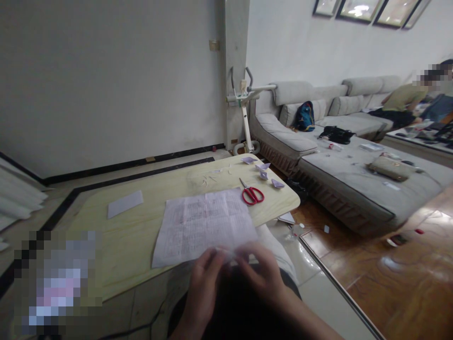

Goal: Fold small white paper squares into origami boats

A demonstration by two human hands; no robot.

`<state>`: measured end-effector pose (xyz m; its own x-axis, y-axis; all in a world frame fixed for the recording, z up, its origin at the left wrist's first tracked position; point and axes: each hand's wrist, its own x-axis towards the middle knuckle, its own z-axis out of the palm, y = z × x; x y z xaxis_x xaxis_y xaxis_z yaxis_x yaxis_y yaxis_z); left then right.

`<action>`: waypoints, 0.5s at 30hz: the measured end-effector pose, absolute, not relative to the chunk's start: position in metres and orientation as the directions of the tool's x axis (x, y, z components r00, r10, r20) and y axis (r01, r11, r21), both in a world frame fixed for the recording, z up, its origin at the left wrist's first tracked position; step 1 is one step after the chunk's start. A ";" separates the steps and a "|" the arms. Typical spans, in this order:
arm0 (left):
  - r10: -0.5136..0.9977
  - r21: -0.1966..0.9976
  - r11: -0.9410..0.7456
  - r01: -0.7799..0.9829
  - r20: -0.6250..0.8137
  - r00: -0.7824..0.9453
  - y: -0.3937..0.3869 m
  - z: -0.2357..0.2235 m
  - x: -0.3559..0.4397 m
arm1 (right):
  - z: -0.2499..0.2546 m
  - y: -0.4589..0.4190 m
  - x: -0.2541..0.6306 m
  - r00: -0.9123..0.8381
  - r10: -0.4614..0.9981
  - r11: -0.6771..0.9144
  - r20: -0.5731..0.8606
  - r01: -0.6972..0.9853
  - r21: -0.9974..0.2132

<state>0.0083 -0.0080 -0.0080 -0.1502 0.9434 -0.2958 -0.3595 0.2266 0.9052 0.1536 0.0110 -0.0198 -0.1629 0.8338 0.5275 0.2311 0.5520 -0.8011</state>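
Note:
My left hand [204,278] and my right hand [260,269] meet low in the view, just in front of the table's near edge. Both pinch a small whitish piece of paper [228,253] between their fingertips. Right behind them a large creased sheet with printed lines [205,224] lies on the pale yellow table [141,226]. Red-handled scissors [252,193] lie to the right of the sheet. Several small folded paper pieces [264,171] sit near the table's far right corner.
A small blank paper [125,203] lies on the table's left part. A grey sofa [339,156] with a blue backpack [305,116] and bags stands to the right. A person [406,101] sits at its far end. An exercise machine [244,108] stands by the wall.

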 end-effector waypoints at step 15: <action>0.964 0.959 0.265 -0.097 -0.266 0.000 -0.013 -0.014 0.005 | -0.008 0.012 0.151 -0.146 0.981 0.125 0.125 -0.014 -0.992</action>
